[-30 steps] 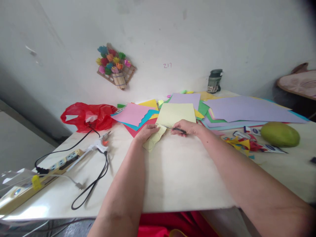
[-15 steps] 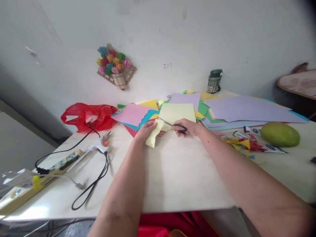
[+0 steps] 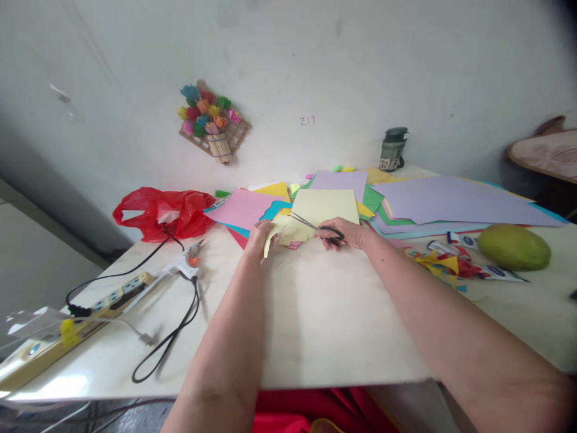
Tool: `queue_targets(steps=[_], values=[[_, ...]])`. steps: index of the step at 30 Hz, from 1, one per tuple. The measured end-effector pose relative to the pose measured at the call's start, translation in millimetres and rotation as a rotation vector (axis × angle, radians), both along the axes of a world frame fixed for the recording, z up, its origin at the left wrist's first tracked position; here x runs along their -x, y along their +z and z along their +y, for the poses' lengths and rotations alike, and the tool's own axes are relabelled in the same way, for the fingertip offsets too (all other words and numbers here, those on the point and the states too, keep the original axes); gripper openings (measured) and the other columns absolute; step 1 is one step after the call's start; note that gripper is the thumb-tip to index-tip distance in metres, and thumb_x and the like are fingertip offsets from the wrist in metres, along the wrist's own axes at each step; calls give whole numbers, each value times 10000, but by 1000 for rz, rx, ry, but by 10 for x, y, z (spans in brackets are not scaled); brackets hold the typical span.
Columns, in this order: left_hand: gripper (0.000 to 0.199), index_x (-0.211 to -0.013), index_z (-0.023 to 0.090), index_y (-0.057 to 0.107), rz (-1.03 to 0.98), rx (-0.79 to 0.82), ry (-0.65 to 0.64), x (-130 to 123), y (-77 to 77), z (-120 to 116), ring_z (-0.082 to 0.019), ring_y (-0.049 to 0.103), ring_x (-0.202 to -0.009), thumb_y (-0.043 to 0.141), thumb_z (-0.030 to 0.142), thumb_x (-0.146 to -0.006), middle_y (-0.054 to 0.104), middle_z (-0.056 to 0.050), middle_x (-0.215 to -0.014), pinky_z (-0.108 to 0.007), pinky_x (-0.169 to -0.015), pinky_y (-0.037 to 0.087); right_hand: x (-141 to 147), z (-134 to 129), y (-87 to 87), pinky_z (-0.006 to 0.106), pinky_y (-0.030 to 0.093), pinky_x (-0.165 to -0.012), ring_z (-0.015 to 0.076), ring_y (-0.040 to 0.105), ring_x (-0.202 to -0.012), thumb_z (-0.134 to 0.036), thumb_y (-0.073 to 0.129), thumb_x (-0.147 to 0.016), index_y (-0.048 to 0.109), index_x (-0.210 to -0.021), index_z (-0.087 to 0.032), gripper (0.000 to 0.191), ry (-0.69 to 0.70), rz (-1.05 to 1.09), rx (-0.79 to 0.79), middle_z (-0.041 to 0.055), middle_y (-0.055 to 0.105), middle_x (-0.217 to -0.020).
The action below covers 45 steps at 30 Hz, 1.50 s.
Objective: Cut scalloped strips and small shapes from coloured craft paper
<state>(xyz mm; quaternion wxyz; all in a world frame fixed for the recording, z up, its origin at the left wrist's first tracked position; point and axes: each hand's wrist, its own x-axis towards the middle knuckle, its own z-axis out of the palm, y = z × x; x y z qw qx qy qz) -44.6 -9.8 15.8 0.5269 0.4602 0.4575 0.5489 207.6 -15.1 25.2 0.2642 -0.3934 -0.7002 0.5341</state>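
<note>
Pinched in my left hand is a pale yellow piece of paper, one end of it hanging down. My right hand grips black-handled scissors, their blades slightly apart and pointing left just beyond the paper. Between the two hands, more pale yellow paper pieces lie by a bit of pink paper under the blades. Behind the scissors rests a pale yellow sheet. Pink and blue paper sheets are stacked beyond my left hand.
At left are a red plastic bag, a glue gun with its black cord, and a power strip. Lavender sheets, a green mango-like fruit, tubes and yellow scraps lie at right. A dark green tumbler stands by the wall.
My left hand has shifted a little left and turned the paper, which now hangs more edge-on. The scissor blades have parted slightly, and more loose pale yellow pieces show beneath them.
</note>
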Motion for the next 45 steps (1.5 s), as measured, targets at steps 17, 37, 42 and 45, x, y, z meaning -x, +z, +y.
queue_targets(steps=[17,37,42,45], values=[[352,-731,163,603,47,-36,40,-191,11,-37,-138,587,-512,775,461,-659,613,-3,-552,-233,-487,446,60,-80,102,189,281,-352,64,480,-368,-411,746,-713,553,-658,-155,325,-13,-50,32,11,624,-538],[421,-785,137,611,13,-69,-120,-127,-94,14,-132,589,-517,842,417,-572,654,-20,-625,-220,-451,414,18,26,7,192,337,-406,61,442,-390,-358,764,-708,644,-828,-136,279,-65,-56,-18,-24,583,-511],[366,-684,125,634,95,-34,-155,-85,-109,17,-61,429,-363,815,438,-621,583,-8,-512,-200,-337,210,11,28,-7,192,335,-406,59,441,-387,-348,759,-703,638,-829,-139,272,-43,-52,-13,-26,589,-515],[363,-659,132,622,96,-32,-185,-76,-115,12,-69,450,-371,810,441,-634,577,-14,-507,-202,-340,215,14,33,-18,194,330,-403,58,434,-384,-357,763,-690,637,-824,-137,287,-35,-53,-14,-26,589,-511]])
